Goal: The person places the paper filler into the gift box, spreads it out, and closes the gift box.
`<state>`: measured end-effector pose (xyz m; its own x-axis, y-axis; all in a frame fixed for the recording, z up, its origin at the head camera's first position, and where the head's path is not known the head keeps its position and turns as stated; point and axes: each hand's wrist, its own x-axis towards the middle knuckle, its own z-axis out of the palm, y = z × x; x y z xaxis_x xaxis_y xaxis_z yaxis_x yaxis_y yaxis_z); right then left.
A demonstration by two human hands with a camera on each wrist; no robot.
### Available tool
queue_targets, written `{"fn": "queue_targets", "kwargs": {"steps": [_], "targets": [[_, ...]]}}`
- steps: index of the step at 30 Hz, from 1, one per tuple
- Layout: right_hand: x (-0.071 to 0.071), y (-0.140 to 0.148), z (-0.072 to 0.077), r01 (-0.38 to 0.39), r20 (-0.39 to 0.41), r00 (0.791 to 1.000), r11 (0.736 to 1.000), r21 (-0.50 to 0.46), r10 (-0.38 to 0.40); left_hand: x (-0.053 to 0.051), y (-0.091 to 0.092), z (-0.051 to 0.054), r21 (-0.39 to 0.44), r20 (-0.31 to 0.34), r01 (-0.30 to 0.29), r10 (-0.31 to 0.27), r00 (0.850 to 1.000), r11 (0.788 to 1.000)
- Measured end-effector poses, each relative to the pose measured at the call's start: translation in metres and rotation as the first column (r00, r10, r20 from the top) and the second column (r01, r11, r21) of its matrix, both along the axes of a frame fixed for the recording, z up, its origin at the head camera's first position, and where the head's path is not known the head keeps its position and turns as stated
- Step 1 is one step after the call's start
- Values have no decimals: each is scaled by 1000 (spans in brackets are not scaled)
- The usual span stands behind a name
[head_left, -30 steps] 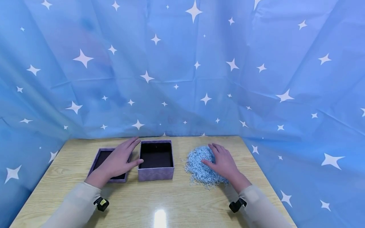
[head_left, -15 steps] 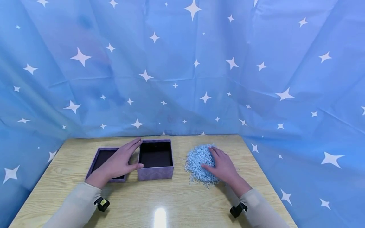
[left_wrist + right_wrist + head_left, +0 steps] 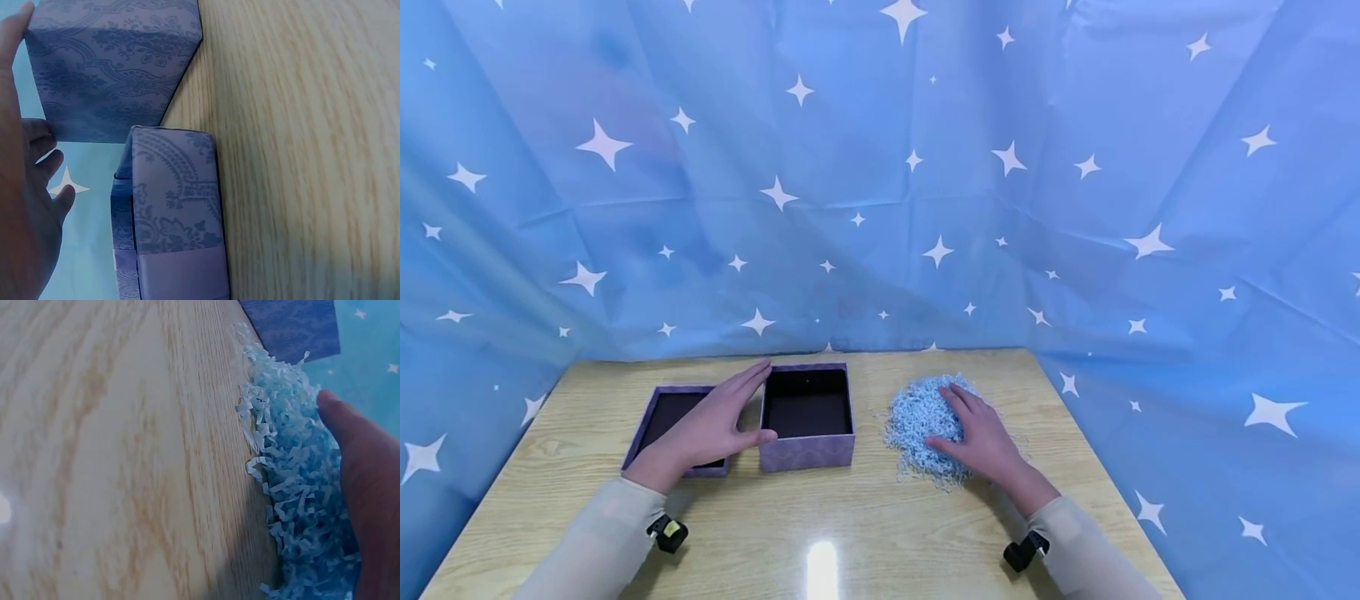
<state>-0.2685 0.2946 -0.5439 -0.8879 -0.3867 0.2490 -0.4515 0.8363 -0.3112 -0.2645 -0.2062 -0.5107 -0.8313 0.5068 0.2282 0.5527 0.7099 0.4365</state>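
Observation:
A purple patterned box (image 3: pixel 807 454) with a dark inside stands upright on the table, its top uncovered. My left hand (image 3: pixel 715 429) spans the box's left side, the thumb at its near corner and the fingertips at its far corner. Beneath that hand lies the matching shallow lid (image 3: pixel 658 410), dark inside up and partly hidden. To the right is a loose heap of light blue shredded paper (image 3: pixel 917 421). My right hand (image 3: pixel 988 446) rests against the heap's right side with loosely bent fingers. In the right wrist view the thumb (image 3: pixel 340 419) lies alongside the shreds (image 3: pixel 300 469).
The wooden table (image 3: pixel 865 533) carries the box, lid and paper, with stray shreds around the heap. A blue star-printed cloth (image 3: pixel 880 208) hangs behind and at both sides. Each sleeve has a black wrist camera (image 3: pixel 667 533).
My left thumb has come to the box's near corner. The right hand has shifted slightly left over the paper, and the heap's near right edge has drawn in. The view has tilted a little.

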Motion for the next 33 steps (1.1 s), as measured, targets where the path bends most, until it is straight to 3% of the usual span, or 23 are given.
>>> {"fn": "queue_targets", "kwargs": {"steps": [12,20,33], "targets": [[-5,3,-7,-5,116,993,996,-93,16,0,-1,-1,49,65,-1,-2,998,999],[-13,4,-18,-10,94,995,988,-154,24,-1,-4,-2,56,68,0,-4,998,998],[-11,3,-9,25,163,986,958,-285,23,0,-2,-3,78,93,7,-14,996,997]]}}
